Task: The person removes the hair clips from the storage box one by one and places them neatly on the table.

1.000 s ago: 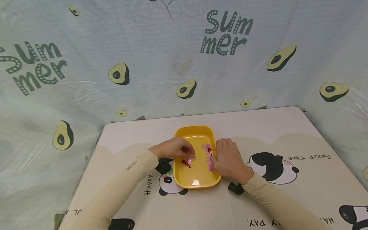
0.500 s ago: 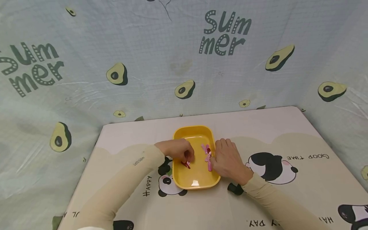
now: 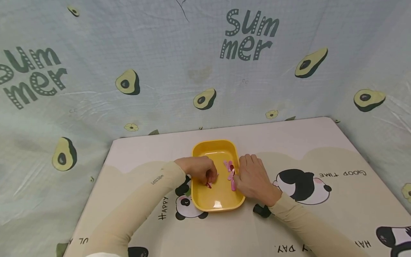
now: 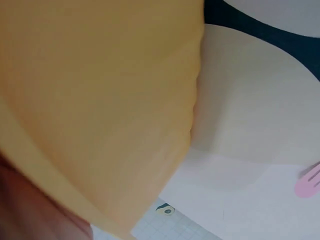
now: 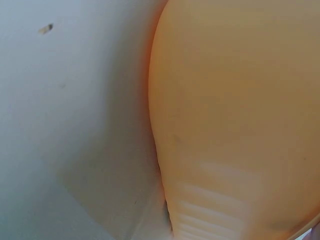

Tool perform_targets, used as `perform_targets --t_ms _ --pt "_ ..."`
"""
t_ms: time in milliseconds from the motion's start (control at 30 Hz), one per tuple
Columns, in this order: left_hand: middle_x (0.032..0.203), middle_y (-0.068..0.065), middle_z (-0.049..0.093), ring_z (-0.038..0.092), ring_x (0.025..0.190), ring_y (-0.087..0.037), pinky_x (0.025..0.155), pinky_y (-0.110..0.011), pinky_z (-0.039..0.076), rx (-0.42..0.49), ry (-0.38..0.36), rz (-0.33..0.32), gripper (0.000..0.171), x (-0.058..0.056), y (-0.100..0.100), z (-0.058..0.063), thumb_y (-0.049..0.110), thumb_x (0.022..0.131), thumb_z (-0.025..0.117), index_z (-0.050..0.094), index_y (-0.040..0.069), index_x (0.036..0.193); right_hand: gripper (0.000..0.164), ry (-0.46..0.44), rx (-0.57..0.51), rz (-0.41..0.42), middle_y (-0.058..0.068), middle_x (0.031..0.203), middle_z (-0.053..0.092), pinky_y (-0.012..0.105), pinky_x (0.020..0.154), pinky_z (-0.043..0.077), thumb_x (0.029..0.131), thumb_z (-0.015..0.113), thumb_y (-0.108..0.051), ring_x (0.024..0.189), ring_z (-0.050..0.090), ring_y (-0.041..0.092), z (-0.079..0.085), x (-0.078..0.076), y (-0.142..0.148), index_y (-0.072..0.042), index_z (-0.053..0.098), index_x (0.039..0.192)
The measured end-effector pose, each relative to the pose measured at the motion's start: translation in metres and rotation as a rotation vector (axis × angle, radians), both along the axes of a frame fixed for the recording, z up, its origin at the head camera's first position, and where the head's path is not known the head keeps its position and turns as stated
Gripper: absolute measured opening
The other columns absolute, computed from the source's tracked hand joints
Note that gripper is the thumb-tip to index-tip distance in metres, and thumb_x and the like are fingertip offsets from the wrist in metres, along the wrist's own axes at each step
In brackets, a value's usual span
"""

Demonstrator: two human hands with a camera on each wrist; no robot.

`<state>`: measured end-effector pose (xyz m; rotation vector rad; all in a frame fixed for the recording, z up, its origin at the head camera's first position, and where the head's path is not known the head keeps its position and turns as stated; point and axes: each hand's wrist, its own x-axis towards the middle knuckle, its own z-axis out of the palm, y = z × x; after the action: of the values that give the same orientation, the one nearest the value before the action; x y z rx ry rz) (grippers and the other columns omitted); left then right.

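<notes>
My left hand (image 3: 202, 169) is inside the yellow tray (image 3: 218, 205), its fingers curled down over the left half. Its fingertips pinch a dark red hair clip (image 3: 208, 185), mostly covered by the hand. A sliver of pink shows beside the fingers. On the tray's right side my right hand (image 3: 255, 177) holds the rim, thumb on the inner side and fingers outside. Near that thumb lie several pink hair clips (image 3: 232, 184), with a dark red one among them. Both wrist views are mostly filled by a beige sleeve (image 4: 110, 100) and hide the fingers' work.
The tray stands on a table (image 3: 224, 235) covered with a panda-print cloth. Behind it hangs a pale curtain (image 3: 167, 89) with avocado prints, which also runs along the left and right sides.
My left hand has moved slightly toward me, from the pink clip onto the dark red one, and now covers most of both. The right hand keeps its hold on the tray.
</notes>
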<state>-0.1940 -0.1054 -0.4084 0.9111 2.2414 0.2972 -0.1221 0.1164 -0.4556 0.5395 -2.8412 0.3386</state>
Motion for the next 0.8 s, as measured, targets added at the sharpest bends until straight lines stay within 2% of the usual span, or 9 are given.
perform_targets --t_ms 333,500,800 --pt "0.075 0.004 0.066 0.057 0.071 -0.007 0.067 -0.017 0.053 0.021 0.027 -0.044 0.014 0.0002 -0.0004 -0.0047 -0.001 0.084 0.082 0.075 0.011 0.086 0.031 -0.010 0.002 -0.001 0.007 0.084 0.041 0.035 0.074 0.029 0.088 0.063 -0.027 0.083 0.037 0.025 0.0001 -0.0002 0.0001 -0.001 0.052 0.100" --pt "0.077 0.004 0.066 0.057 0.073 -0.007 0.069 -0.017 0.054 0.005 0.041 -0.037 0.014 0.0004 -0.0001 -0.0038 0.002 0.084 0.083 0.075 0.013 0.086 0.032 -0.013 0.002 -0.003 0.007 0.085 0.042 0.035 0.076 0.031 0.088 0.063 -0.027 0.084 0.038 0.025 -0.0003 -0.0001 -0.0005 -0.001 0.053 0.102" --pt "0.078 0.006 0.067 0.059 0.076 -0.009 0.073 -0.019 0.056 -0.035 0.019 -0.011 0.013 -0.0005 0.0017 -0.0009 0.005 0.086 0.082 0.076 0.016 0.088 0.029 0.006 -0.003 0.001 0.007 0.084 0.041 0.035 0.075 0.030 0.088 0.063 -0.026 0.083 0.038 0.025 -0.0002 -0.0001 0.0000 -0.001 0.052 0.099"
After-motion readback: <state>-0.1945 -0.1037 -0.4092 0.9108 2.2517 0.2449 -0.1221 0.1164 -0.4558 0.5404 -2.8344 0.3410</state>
